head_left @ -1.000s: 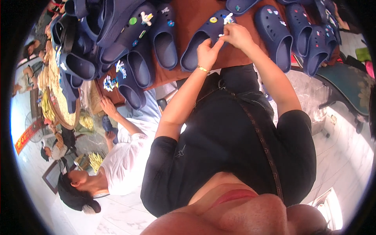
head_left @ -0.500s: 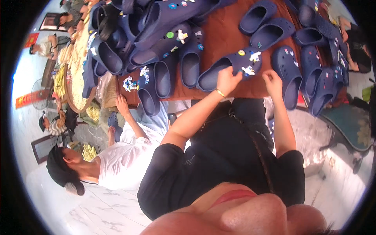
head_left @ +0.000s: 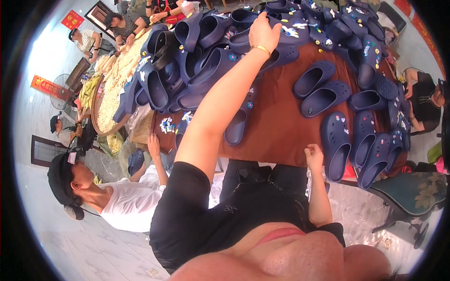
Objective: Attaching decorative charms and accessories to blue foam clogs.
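My left hand (head_left: 263, 35) reaches far across the table, its fingers closed round a dark blue clog (head_left: 300, 37) with white and yellow charms on its toe. The clog lies against the far pile, and my hand and wrist cover part of it. My right hand (head_left: 314, 155) is curled at the table's near edge; whether anything small is in its fingers cannot be made out. Between my hands and the right-hand clogs lie two plain dark blue clogs (head_left: 326, 97). Left of my forearm, a small heap of white and blue charms (head_left: 167, 124) sits near the edge.
Piled clogs (head_left: 157, 89) fill the table's left and far side; more clogs (head_left: 336, 145) line the right. A brown cloth (head_left: 267, 126) covers the table. A co-worker in white (head_left: 126, 201) sits at my left, beside a round tray (head_left: 97, 110). A chair (head_left: 412, 192) stands right.
My left hand has carried the charm-covered clog from the near edge to the far pile. My right hand has drawn back from it to the table's near edge. The view has shifted.
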The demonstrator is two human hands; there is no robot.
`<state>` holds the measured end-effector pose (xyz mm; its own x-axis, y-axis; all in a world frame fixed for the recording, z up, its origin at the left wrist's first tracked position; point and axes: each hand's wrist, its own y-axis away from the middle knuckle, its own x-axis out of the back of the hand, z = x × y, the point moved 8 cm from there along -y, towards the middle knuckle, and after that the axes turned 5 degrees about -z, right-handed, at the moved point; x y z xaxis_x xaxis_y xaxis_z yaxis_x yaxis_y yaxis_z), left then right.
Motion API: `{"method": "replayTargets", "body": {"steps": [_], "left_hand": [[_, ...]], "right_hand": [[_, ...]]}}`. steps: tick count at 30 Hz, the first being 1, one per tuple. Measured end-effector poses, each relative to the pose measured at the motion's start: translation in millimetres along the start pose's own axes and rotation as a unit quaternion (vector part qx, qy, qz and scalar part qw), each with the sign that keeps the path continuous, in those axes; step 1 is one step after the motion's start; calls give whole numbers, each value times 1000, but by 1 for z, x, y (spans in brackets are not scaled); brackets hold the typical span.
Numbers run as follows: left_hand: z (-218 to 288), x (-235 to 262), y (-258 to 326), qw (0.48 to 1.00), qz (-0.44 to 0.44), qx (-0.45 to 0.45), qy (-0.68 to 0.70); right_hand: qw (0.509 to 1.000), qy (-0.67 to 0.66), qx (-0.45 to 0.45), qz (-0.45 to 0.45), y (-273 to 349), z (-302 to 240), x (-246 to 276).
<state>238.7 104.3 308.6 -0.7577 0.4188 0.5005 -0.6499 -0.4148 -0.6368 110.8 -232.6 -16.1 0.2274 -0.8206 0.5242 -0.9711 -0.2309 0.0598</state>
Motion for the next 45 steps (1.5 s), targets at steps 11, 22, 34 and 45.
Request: {"method": "replayTargets", "body": {"steps": [11,22,34,45], "left_hand": [[-41,-73,228,936,-345,-65,29],[-103,-82,316,886,-456,77,29],[-106,-81,317,882,-460,90,54],[-76,-70,320,854,-443,186,197]], "right_hand": [[956,82,124,255,20,-50,124],[893,401,-66,193,22,32,155],[956,251,8,151,2,-16,116],[979,165,65,102,24,-110,57]]}}
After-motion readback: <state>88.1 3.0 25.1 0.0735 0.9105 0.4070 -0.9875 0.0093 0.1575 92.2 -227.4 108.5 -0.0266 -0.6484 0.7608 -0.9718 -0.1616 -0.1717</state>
